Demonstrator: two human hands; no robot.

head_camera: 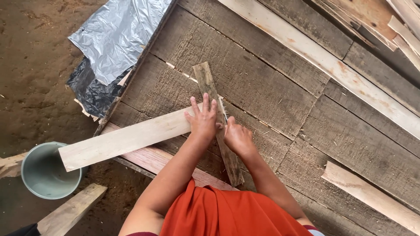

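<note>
A pale wooden board (pixel 127 140) lies across the grey plank bench (pixel 262 83), its left end sticking out past the bench edge. A narrow dark wooden strip (pixel 209 85) lies crosswise over the board's right end. My left hand (pixel 202 120) presses flat, fingers spread, on the strip and board where they cross. My right hand (pixel 236 136) is closed around a small thin tool, held against the strip's right edge just beside my left hand. What the tool is cannot be made out.
A grey-green bucket (pixel 43 171) stands on the dirt floor at lower left. Silver and black plastic sheets (pixel 111 43) lie off the bench's left edge. Long pale planks (pixel 332 65) run diagonally at the right; another offcut (pixel 372 196) lies at lower right.
</note>
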